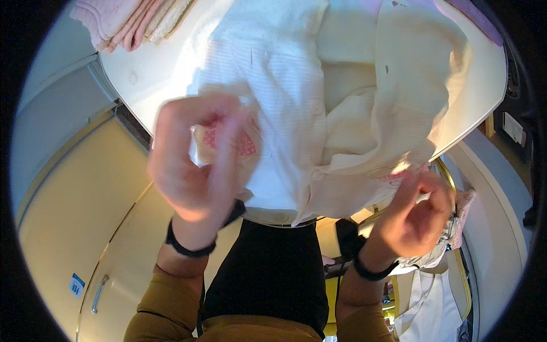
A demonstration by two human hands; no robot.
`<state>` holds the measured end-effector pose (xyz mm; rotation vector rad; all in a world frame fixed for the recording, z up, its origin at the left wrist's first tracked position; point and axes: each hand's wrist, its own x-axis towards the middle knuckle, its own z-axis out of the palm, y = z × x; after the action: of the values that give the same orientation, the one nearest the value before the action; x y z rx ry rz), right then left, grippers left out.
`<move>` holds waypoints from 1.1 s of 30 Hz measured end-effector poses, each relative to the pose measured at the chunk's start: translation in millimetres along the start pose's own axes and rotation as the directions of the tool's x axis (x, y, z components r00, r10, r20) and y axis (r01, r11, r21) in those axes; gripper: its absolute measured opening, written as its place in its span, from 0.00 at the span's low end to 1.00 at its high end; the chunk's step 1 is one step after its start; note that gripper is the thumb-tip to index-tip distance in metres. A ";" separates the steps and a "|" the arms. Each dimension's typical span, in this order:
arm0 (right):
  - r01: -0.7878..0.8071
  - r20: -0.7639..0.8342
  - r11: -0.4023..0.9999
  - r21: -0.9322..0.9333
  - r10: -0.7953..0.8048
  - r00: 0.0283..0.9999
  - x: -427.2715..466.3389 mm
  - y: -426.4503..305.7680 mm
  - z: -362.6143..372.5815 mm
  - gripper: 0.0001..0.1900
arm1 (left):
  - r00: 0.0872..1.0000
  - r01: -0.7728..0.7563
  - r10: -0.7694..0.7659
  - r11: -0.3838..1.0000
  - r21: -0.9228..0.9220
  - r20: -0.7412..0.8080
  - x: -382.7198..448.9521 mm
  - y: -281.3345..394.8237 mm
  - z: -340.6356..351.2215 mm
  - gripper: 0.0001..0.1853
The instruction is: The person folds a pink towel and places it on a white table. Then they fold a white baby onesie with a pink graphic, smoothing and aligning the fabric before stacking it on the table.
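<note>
A pale cardigan-like garment [282, 107] with buttons and pink patches lies spread over a white tabletop [141, 89], its front partly open. My left hand [196, 158] is blurred above the garment's left side, near a pink patch; thumb and fingertips come together, but whether they hold cloth cannot be told. At the garment's lower right edge, my right hand [414, 213] pinches the cloth between thumb and fingers. Both wrists wear black bands.
Folded pink and cream cloths [132, 21] are stacked at the table's upper left. Purple cloth [474, 21] lies at the upper right. A cream cabinet [115, 222] with a metal handle stands at left. White cloth [431, 303] hangs at lower right.
</note>
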<state>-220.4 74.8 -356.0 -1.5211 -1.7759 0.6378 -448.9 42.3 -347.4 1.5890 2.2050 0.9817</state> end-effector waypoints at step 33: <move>-0.558 0.225 0.675 0.483 0.520 0.824 -1.0 -41.4 25.4 0.10 | 0.850 0.454 -0.296 0.831 -0.322 0.436 -0.2 46.2 14.5 0.08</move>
<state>-266.1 67.9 -341.1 -1.6152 -1.0144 1.3685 -406.5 55.7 -328.3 0.9859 1.7976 0.8654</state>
